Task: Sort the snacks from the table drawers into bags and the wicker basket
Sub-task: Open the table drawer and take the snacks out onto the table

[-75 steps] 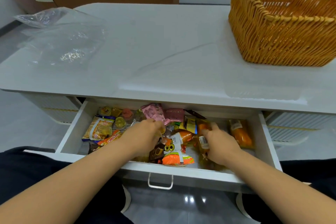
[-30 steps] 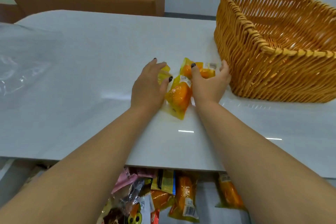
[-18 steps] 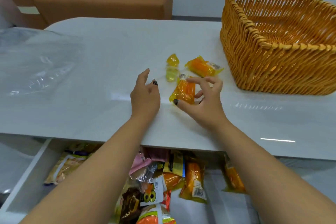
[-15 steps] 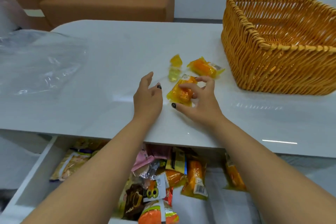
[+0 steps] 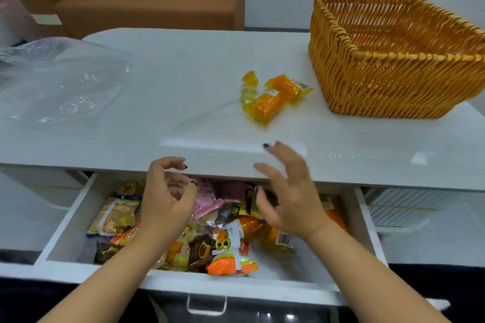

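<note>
Snacks [image 5: 199, 228] fill one open drawer [image 5: 65, 233] under the white table [image 5: 183, 81]. One wicker basket [image 5: 393, 81] stands on the table at right, one clear bag [image 5: 60, 81] at left. Three yellow-orange packets [image 5: 267, 99] lie beside the basket. The left hand [image 5: 165, 199] and right hand [image 5: 291, 196] hover above the drawer, fingers loose, holding nothing. One wrapper shows "8".

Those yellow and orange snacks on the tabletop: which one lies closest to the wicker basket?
The orange packet with the white barcode label, lying rightmost, nearest the wicker basket. The other orange packet and the small yellow jelly lie farther left.
</note>
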